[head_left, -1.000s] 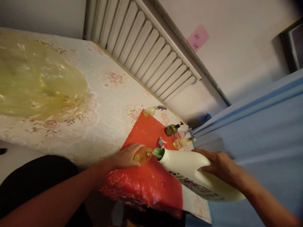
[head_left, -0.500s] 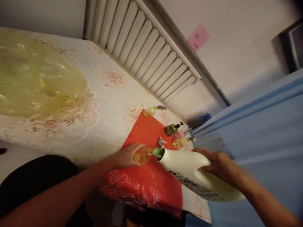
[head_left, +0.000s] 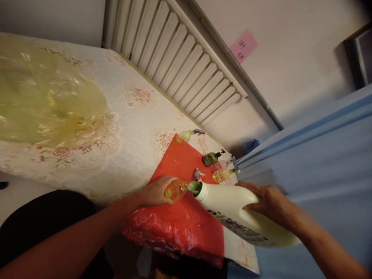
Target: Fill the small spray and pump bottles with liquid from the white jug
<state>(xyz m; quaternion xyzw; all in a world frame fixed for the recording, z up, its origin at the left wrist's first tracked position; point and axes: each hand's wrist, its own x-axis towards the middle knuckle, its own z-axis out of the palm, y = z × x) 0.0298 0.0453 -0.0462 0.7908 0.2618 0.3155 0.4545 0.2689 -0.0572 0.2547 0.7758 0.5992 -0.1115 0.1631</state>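
Note:
My left hand (head_left: pixel 159 190) is closed around a small clear bottle (head_left: pixel 175 190) holding orange-yellow liquid, over a red plastic sheet (head_left: pixel 174 162). My right hand (head_left: pixel 269 203) grips a large pale cream jug (head_left: pixel 229 197), tipped so its mouth faces the bottle. A green spout (head_left: pixel 194 187) shows in the jug's mouth, right by the bottle's neck; whether they touch I cannot tell. Beyond my hands lies a grey spray head (head_left: pixel 198 175) on the sheet. A dark green bottle (head_left: pixel 209 159), a pink bottle (head_left: pixel 219 166) and a yellow bottle (head_left: pixel 222 175) stand close to the jug.
A pale spray bottle (head_left: pixel 185 135) stands at the sheet's far corner. A large yellow plastic bag (head_left: pixel 52 100) covers the left of the flowered tablecloth (head_left: pixel 136 128). Behind the table is a radiator (head_left: pixel 174 58); a blue curtain (head_left: pixel 325 162) hangs at the right.

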